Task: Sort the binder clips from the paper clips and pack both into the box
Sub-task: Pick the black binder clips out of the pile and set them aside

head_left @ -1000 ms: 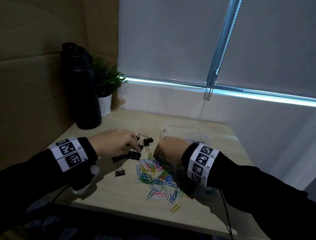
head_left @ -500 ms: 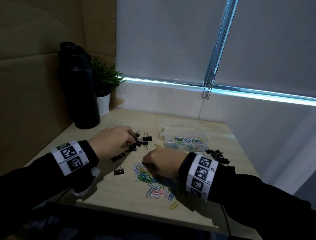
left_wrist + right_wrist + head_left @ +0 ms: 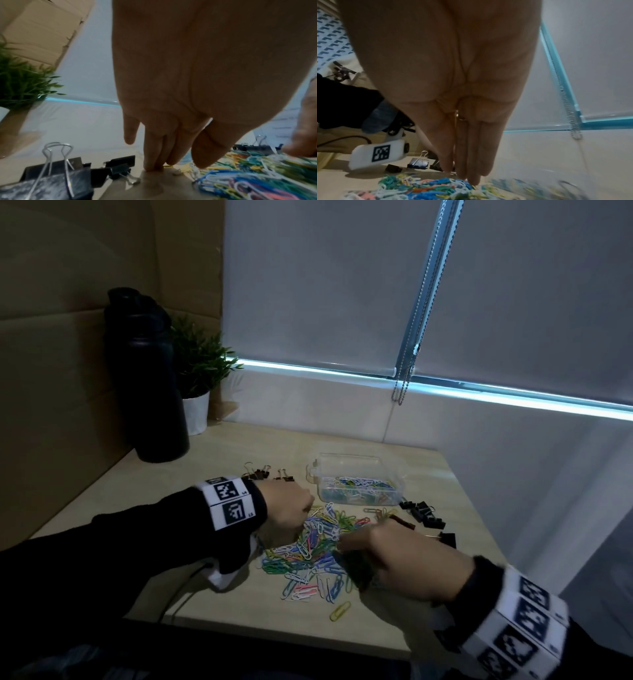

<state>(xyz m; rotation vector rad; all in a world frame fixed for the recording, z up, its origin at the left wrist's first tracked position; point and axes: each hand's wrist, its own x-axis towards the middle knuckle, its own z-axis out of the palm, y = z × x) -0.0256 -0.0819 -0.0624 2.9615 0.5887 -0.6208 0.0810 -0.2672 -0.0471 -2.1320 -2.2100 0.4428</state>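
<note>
A heap of coloured paper clips (image 3: 313,549) lies mid-table in the head view. My left hand (image 3: 291,510) stands at the heap's left edge. In the left wrist view its fingers (image 3: 154,155) point straight down and touch the table beside the paper clips (image 3: 257,180). My right hand (image 3: 385,554) is on the heap's right side, with straight, closed fingers (image 3: 467,169) resting their tips on the paper clips (image 3: 426,185). The clear plastic box (image 3: 356,465) behind the heap holds paper clips. Black binder clips (image 3: 424,513) lie right of the box, and more binder clips (image 3: 262,474) lie behind my left wrist.
A black bottle (image 3: 147,378) and a small potted plant (image 3: 197,378) stand at the table's back left corner. A lone yellow paper clip (image 3: 339,610) lies near the front edge. Binder clips (image 3: 56,174) sit close to my left fingers. A blind cord (image 3: 404,385) hangs behind.
My left hand left the binder clips and moved right to the heap's left edge. My right hand slid to the heap's near right side, uncovering the box and the binder clips beside it.
</note>
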